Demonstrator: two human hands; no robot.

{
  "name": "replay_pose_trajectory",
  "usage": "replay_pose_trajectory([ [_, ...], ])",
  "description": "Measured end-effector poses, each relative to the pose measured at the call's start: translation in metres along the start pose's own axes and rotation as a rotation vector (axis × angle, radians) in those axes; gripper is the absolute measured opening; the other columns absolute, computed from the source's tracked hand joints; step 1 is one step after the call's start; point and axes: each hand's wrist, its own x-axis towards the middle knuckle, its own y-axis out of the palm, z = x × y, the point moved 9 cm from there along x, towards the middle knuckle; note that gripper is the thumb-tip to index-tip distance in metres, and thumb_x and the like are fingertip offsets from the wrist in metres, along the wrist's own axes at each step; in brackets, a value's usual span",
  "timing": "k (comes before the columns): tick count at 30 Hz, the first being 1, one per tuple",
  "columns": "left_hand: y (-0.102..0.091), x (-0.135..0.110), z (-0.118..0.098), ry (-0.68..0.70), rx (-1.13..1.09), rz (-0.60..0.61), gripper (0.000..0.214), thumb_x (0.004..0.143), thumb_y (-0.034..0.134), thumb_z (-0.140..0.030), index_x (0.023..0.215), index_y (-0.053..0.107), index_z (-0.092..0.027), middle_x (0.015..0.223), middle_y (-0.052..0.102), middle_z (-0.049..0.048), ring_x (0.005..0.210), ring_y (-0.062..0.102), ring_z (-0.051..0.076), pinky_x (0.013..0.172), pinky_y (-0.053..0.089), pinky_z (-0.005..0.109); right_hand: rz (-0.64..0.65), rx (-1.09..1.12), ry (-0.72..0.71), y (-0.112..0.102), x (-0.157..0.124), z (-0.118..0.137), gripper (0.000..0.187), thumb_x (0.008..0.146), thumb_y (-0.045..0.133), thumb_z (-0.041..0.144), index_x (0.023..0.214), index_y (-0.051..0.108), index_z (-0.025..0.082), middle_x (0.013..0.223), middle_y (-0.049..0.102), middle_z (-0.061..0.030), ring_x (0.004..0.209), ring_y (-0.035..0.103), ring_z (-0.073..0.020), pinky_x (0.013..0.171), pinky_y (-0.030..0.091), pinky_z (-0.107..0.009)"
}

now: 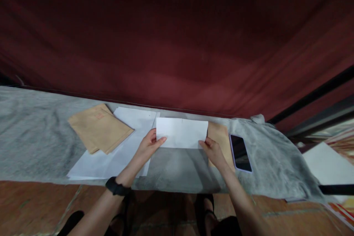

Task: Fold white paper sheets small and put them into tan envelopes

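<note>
A folded white sheet of paper is held level between both hands, above the grey cloth. My left hand pinches its left end, thumb on top and fingers behind. At the lower right corner, my right hand grips it the same way. Just right of the sheet lies a brown envelope, partly covered by my right hand. Left of my left hand, white sheets are spread on the cloth, and several brown envelopes overlap them.
A phone with a pale purple edge lies right of the single envelope. Grey cloth covers the long narrow surface. Behind it hangs a dark red curtain. Black bars and a white panel stand at the right. Tiled floor shows in front.
</note>
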Motion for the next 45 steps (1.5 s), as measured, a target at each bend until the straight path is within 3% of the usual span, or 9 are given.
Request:
replay_pose_trajectory([
  [3,0.0,0.004,0.022,-0.03,0.153,0.019,0.055,0.078,0.068,-0.044,0.123,0.055,-0.016,0.09,0.075,0.0048,0.08,0.071,0.022,0.073,0.055,0.034,-0.043,-0.066,0.029,0.001,-0.001,-0.002,0.028,0.087,0.054,0.044,0.076,0.063,0.02,0.062,0.064,-0.0005,0.059,0.059,-0.0172,0.057,0.044,-0.026],
  [6,-0.006,0.002,0.03,-0.024,0.434,-0.024,0.049,0.083,0.059,-0.026,0.13,0.053,-0.018,0.08,0.072,-0.0006,0.072,0.068,0.019,0.069,0.051,0.03,-0.078,-0.152,0.033,0.004,-0.004,-0.004,0.022,0.088,0.052,0.038,0.091,0.065,0.02,0.069,0.067,-0.0018,0.063,0.061,-0.0184,0.059,0.045,-0.026],
  [11,-0.006,-0.004,0.019,-0.015,0.716,-0.078,0.059,0.085,0.057,-0.017,0.143,0.046,-0.019,0.083,0.072,0.0006,0.075,0.068,0.02,0.071,0.049,0.03,-0.129,-0.365,0.033,0.01,-0.013,-0.005,0.053,0.092,0.045,0.03,0.143,0.045,0.012,0.085,0.073,-0.0088,0.074,0.068,-0.0235,0.065,0.05,-0.031],
  [18,0.001,-0.007,0.017,-0.019,0.881,-0.065,0.071,0.089,0.053,-0.018,0.156,0.03,-0.016,0.089,0.074,0.0044,0.075,0.07,0.021,0.07,0.05,0.029,-0.13,-0.565,-0.001,0.021,-0.018,-0.001,0.068,0.094,0.042,0.022,0.159,0.023,0.013,0.114,0.073,-0.017,0.089,0.073,-0.0286,0.078,0.055,-0.038],
  [23,0.005,-0.006,0.017,0.076,0.945,-0.1,0.063,0.088,0.055,-0.016,0.15,0.043,-0.017,0.119,0.07,0.0118,0.095,0.071,0.022,0.087,0.054,0.033,-0.117,-0.645,-0.03,0.029,-0.019,0.005,0.062,0.094,0.039,0.017,0.155,0.032,0.014,0.121,0.068,-0.0178,0.093,0.072,-0.0275,0.083,0.055,-0.04],
  [29,0.012,-0.008,0.011,0.087,1.041,-0.08,0.05,0.088,0.053,-0.014,0.137,0.057,-0.018,0.121,0.067,0.0109,0.101,0.07,0.022,0.092,0.054,0.033,-0.055,-0.795,0.026,0.033,-0.021,0.005,0.047,0.096,0.042,0.016,0.142,0.052,0.014,0.12,0.065,-0.0182,0.088,0.071,-0.0259,0.079,0.056,-0.037],
  [33,0.015,-0.012,0.003,0.113,1.128,-0.09,0.045,0.09,0.049,-0.015,0.134,0.06,-0.017,0.122,0.065,0.013,0.1,0.069,0.025,0.091,0.055,0.037,-0.121,-0.811,-0.008,0.028,-0.02,0.012,0.045,0.095,0.046,0.017,0.139,0.056,0.015,0.121,0.065,-0.0191,0.109,0.065,-0.0312,0.094,0.053,-0.045],
  [38,0.053,-0.019,-0.003,0.4,1.183,-0.095,0.046,0.097,0.042,-0.022,0.14,0.055,-0.012,0.149,0.05,0.0195,0.139,0.047,0.033,0.114,0.04,0.05,-0.129,-0.518,-0.161,0.053,-0.013,0.032,0.047,0.102,0.04,0.032,0.144,0.051,0.013,0.149,0.05,-0.0188,0.136,0.05,-0.0297,0.11,0.046,-0.048],
  [45,0.11,-0.012,0.042,0.521,1.285,0.069,0.065,0.096,0.038,-0.019,0.159,0.023,-0.01,0.16,0.037,0.0189,0.152,0.029,0.029,0.122,0.028,0.054,0.065,-0.324,-0.206,0.117,-0.005,0.052,0.059,0.108,0.019,0.04,0.153,0.04,0.01,0.159,0.041,-0.0134,0.15,0.033,-0.0209,0.124,0.028,-0.045],
])
